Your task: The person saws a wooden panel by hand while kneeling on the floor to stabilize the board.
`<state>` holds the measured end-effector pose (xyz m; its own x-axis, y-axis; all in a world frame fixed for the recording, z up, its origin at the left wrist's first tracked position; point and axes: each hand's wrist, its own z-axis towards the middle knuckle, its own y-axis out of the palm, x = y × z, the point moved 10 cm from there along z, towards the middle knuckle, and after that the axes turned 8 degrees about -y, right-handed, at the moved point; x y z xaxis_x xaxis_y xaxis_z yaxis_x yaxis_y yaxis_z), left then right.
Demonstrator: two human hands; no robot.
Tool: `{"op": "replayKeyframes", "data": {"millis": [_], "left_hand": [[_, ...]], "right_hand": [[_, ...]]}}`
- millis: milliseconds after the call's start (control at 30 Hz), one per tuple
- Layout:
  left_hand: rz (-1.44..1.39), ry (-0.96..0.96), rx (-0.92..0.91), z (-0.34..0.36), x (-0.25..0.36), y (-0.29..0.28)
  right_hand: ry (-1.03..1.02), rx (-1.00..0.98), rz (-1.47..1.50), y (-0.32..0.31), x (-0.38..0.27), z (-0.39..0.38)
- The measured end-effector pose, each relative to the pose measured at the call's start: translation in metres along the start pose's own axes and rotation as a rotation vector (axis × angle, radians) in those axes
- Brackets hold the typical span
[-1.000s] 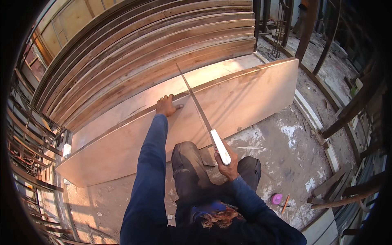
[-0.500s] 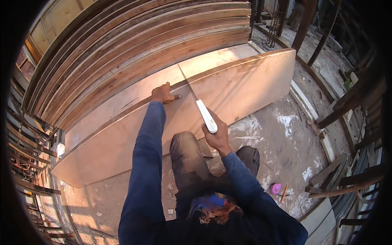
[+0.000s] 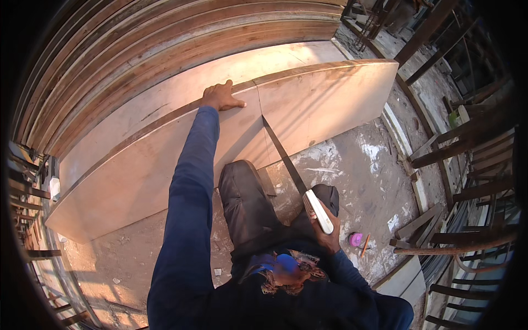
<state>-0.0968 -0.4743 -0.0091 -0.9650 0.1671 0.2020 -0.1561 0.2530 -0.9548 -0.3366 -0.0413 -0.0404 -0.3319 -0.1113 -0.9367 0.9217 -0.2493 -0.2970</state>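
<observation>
A long plywood door panel (image 3: 341,93) stands on its edge across in front of me. My left hand (image 3: 221,96) clasps its upper edge, fingers over the top and thumb against the near face. My right hand (image 3: 330,234), low by my right thigh, is closed round the white handle of a handsaw (image 3: 290,168). The blade slants up and left, with its tip over the panel's near face. Just right of my left thumb, a thin dark line runs from the top edge down to about the tip; whether the tip sits in it, I cannot tell.
Behind the panel rises a stack of similar panels (image 3: 181,55). On the dusty floor (image 3: 352,181) to my right lie a pink round object (image 3: 355,239) and an orange pencil-like stick (image 3: 365,246). Wooden posts and timber (image 3: 423,228) line the right side.
My right hand has drawn the saw down and back toward me, from the panel's top edge to beside my thigh. The left hand keeps its place on the panel. The view has shifted slightly.
</observation>
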Motion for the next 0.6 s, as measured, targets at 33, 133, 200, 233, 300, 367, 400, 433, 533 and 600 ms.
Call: {"op": "replayKeyframes", "data": {"millis": [33,133,200,233,300,367,400,433,533,600], "left_hand": [[-0.010,0.010,0.045,-0.005,0.003,-0.004],[-0.008,-0.006,0.100,-0.015,0.009,-0.011],[0.055,-0.063,0.096,-0.020,0.007,-0.010],[0.064,-0.062,0.100,-0.020,0.007,-0.010],[0.075,-0.084,0.114,-0.017,0.005,-0.011],[0.093,-0.107,0.092,-0.009,0.002,-0.008],[0.103,-0.110,0.101,-0.007,0.001,-0.008],[0.089,-0.091,0.073,-0.003,0.003,-0.004],[0.133,-0.119,0.115,-0.002,0.001,-0.005],[0.113,-0.084,0.135,-0.007,0.006,-0.006]], "right_hand": [[-0.036,0.005,-0.002,0.013,-0.001,0.029],[-0.154,0.012,-0.006,0.062,0.005,0.122],[-0.083,0.058,-0.054,0.080,0.030,0.158],[-0.162,0.052,-0.007,0.085,0.031,0.160],[-0.146,0.019,-0.054,0.073,0.041,0.127],[-0.134,0.014,-0.042,0.041,0.039,0.062],[-0.044,-0.047,0.020,0.023,0.040,0.027],[-0.078,-0.046,-0.031,0.005,0.029,0.001],[-0.016,-0.087,-0.004,-0.018,0.004,-0.024],[-0.235,-0.053,0.034,-0.003,-0.022,0.018]]}}
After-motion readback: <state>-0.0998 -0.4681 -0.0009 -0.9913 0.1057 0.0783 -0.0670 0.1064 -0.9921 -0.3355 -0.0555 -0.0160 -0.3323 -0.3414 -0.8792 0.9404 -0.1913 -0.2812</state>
